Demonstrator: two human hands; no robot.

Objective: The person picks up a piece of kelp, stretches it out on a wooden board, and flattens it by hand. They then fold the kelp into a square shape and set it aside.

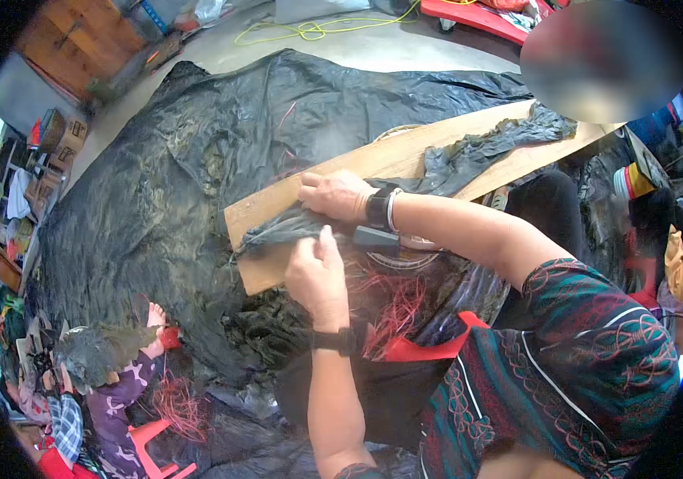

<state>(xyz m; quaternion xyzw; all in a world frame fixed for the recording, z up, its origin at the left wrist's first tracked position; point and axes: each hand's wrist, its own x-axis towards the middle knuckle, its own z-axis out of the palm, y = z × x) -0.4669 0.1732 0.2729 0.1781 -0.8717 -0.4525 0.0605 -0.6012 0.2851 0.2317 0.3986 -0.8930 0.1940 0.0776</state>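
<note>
A long dark, wet strip that looks like kelp (469, 160) lies lengthwise on a wooden board (266, 199). My right hand (337, 195), with a dark band on the wrist, rests over the board, fingers curled down and pressed together on the strip. Just below it, my left hand (315, 275) is closed at the strip's near edge, thumb upward; its fingertips are partly hidden. The strip's folded end reaches the board's left end. A grey rectangular block (377, 238) sits beside my right wrist, above a round rim (405, 259) partly covered by my arm.
Black plastic sheeting (142, 207) covers the floor. Red twine (401, 311) lies near a red plastic piece (437, 339), with more twine (182, 407) lower left. Another person (110, 383) sits there near a red stool (150, 447). A yellow cord (309, 30) lies at the back.
</note>
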